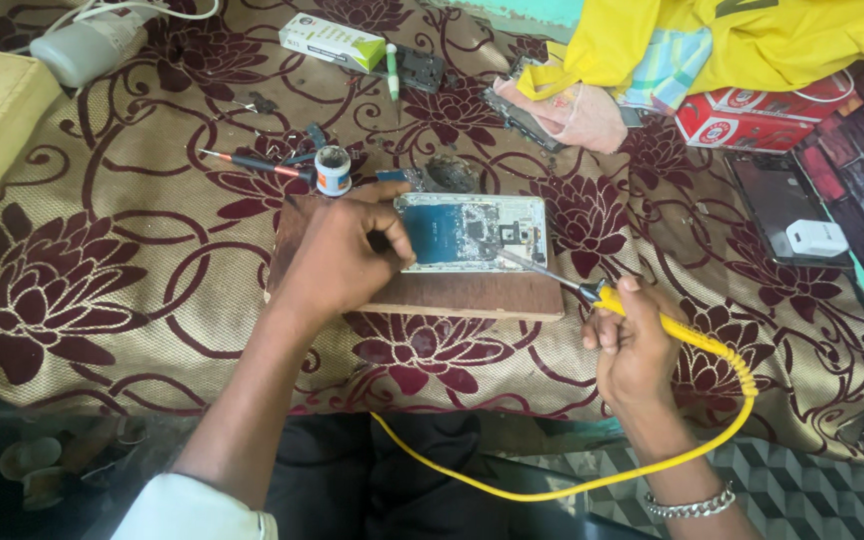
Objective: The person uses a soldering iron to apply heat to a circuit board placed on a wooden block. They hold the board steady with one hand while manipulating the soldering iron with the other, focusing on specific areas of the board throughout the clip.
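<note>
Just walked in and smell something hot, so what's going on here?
A person is working on an opened phone with its circuit board bare, lying on a brown wooden board. The left hand steadies the phone's left end. The right hand holds a yellow-handled soldering iron, its metal tip on the circuit board.

1. A yellow garment (pixel 752 40) is lying bunched at the top right.
2. A red carton (pixel 752 120) is sitting beneath it.
3. A dark phone (pixel 777 200) is carrying a white charger plug (pixel 816 238).
4. A green-and-white box (pixel 332 42) is resting near the top.
</note>
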